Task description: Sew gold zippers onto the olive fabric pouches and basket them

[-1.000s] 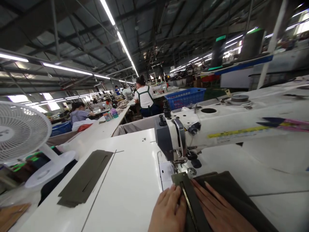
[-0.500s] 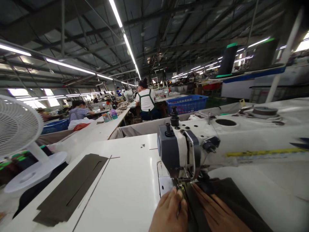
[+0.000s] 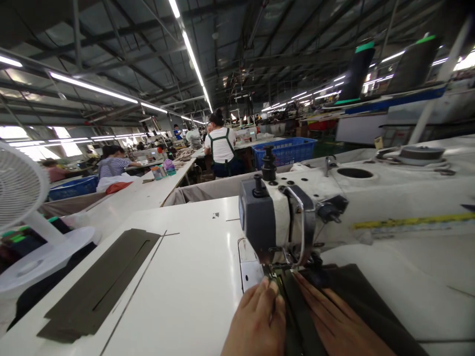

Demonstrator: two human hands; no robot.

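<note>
Close in front of the sewing machine's head (image 3: 258, 217), a dark olive fabric piece (image 3: 361, 289) lies on the machine bed, with a brass-toothed zipper (image 3: 281, 286) running along it under the presser foot. My left hand (image 3: 258, 316) is closed, its fingers bent together on the zipper's left edge; their tips are partly hidden. On the fabric to the right of the zipper, my right hand (image 3: 332, 316) lies flat with fingers stretched toward the needle area. The needle is hidden behind the machine's metal guard (image 3: 306, 217).
A stack of olive fabric panels (image 3: 100, 282) with slits lies on the white table (image 3: 185, 277) at left. Beside it stands a white fan (image 3: 48, 237). Thread cones (image 3: 356, 74) stand at upper right. Beyond are a blue basket (image 3: 284, 152) and people at other machines.
The camera view has shifted slightly, so the background sits higher and further left. Both hands keep nearly the same place beside the presser foot.
</note>
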